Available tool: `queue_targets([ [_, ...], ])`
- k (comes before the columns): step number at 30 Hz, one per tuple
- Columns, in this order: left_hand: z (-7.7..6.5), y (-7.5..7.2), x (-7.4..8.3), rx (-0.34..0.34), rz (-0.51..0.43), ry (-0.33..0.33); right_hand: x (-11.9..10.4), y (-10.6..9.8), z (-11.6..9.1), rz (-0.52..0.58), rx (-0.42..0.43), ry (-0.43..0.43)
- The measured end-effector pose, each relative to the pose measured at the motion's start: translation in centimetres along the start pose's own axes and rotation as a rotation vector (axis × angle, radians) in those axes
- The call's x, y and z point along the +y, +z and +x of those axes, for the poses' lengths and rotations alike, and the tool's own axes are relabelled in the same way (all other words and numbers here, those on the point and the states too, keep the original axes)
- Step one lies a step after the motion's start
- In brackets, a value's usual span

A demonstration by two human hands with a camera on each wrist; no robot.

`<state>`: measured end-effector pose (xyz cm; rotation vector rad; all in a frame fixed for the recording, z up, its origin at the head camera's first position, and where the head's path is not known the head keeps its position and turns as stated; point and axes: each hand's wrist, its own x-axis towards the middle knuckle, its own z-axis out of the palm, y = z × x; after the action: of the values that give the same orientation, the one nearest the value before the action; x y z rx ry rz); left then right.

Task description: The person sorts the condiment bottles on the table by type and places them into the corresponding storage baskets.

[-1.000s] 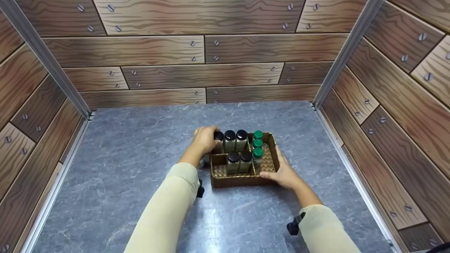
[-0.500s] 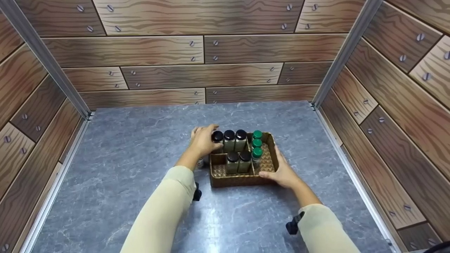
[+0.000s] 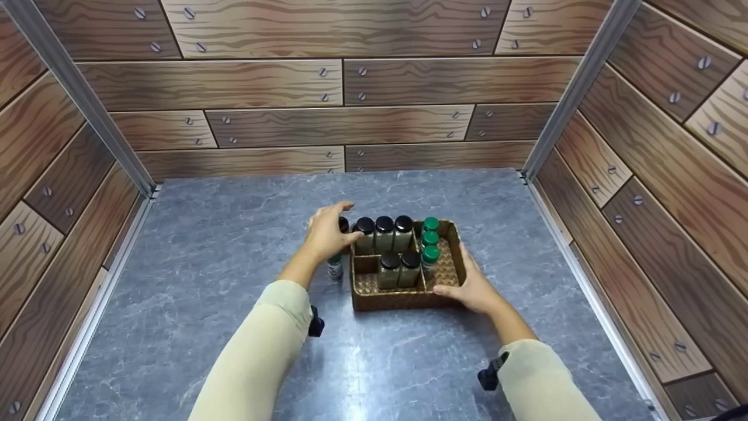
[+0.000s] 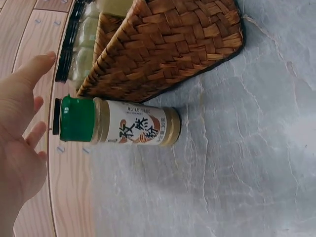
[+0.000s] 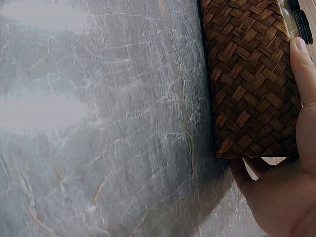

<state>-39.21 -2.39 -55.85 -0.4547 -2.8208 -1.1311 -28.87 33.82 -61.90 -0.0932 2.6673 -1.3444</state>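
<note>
My left hand [image 3: 328, 233] hovers just left of the woven basket [image 3: 388, 302], thumb and fingers spread, its thumb tip overlapping the nearest black-capped jar [image 3: 365, 235]. A black cap [image 3: 343, 224] shows between thumb and fingers, outside the basket. Below this hand, a green-capped cumin shaker [image 4: 133, 121] stands upright on the table, close by the basket's left wall. My right hand [image 3: 474, 286] grips the basket's front right corner; its thumb [image 5: 302, 64] lies on the front rim and its fingers go round the right side.
Inside the basket, three black-capped jars stand in the back left compartment and two more jars [image 3: 400, 270] in the front left one. Three green-capped shakers [image 3: 429, 255] line the right compartment. Wood-patterned walls [image 3: 269, 126] enclose the grey marbled table [image 3: 222, 245].
My left hand has drawn back leftward from the leftmost black-capped jar in the basket, uncovering it. The green-capped shaker outside shows more. My right hand stays on the basket.
</note>
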Motion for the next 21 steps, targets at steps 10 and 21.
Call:
queue_targets([
  [10, -1.6, -0.2, -1.4, 0.070, -0.097, 0.008, 0.3, 0.2, 0.1, 0.027, 0.007, -0.006],
  [21, -4.6, 0.8, -2.7, 0.187, -0.274, -0.006, 0.0, 0.1, 0.1, 0.021, 0.012, -0.020],
])
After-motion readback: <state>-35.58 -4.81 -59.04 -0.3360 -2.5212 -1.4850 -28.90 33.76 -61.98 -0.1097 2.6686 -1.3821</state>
